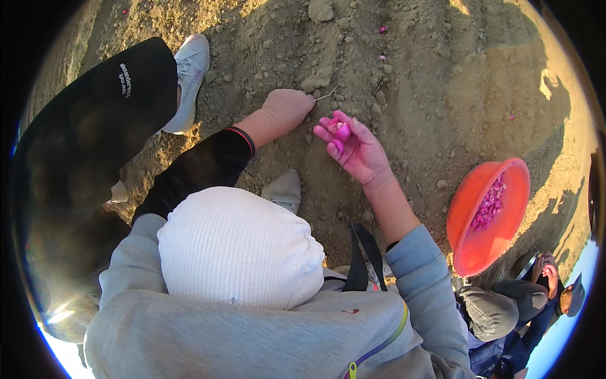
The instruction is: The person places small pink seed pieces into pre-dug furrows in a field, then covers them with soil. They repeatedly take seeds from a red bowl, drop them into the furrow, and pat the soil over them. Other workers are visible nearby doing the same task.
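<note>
My left hand (288, 110) is closed in a loose fist just above the dry soil. From its fingertips sticks a thin pale stalk (327, 96), bent at its far end; the inside of the fist is hidden. My right hand (362, 149) is turned palm up, fingers curled around a few bright pink cloves (342, 131) that look like coated garlic. Pink stain covers its fingertips. Single pink cloves lie on the ground ahead, one here (381, 57) and another farther off (383, 29). To the right, an orange-red plastic basin (461, 208) holds many more pink cloves (490, 203).
Crumbly, clodded soil (421, 94) spreads ahead in shallow ridges. A person's black-clothed leg (113, 104) and white shoe (193, 78) stand close at my left. Another person (511, 303) in a cap sits beyond the basin. A black strap (362, 256) hangs beside my right forearm.
</note>
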A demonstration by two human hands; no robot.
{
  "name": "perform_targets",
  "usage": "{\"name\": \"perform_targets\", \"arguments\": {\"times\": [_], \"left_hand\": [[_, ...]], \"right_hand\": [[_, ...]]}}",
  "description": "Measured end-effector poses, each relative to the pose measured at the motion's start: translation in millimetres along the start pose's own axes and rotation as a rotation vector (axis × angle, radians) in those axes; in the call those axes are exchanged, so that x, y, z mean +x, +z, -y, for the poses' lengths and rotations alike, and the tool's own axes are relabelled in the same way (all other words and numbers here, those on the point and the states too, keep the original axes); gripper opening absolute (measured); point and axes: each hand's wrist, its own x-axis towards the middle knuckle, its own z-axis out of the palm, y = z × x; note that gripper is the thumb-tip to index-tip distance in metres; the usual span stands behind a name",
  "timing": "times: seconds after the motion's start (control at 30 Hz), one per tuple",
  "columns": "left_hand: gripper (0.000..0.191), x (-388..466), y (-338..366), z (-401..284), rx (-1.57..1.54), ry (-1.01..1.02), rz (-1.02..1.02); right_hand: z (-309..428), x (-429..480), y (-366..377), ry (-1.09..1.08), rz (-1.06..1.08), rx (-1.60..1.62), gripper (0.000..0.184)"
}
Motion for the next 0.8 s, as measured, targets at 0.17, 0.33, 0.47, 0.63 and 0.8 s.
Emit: {"name": "perform_targets", "arguments": {"times": [0.17, 0.33, 0.47, 0.63, 0.8], "left_hand": [[0.019, -22, -21, -17, -0.626, 0.023, -0.255], [0.018, -23, -29, -40, -0.621, 0.218, -0.350], [0.017, -20, -26, -35, -0.670, 0.207, -0.384], [0.021, -23, -24, -24, -1.565, -0.270, 0.038], [0.026, -26, -25, -25, -1.856, -0.261, 0.023]], "right_hand": [[2, -3, -9, 0.022, 0.029, -0.023, 0.033], [-2, 1, -11, -0.016, 0.056, -0.008, 0.030], [-2, 0, -6, -0.031, -0.040, -0.028, 0.027], [4, -3, 3, -0.033, -0.039, -0.064, 0.028], [8, -1, 9, -0.082, 0.022, -0.118, 0.034]]}}
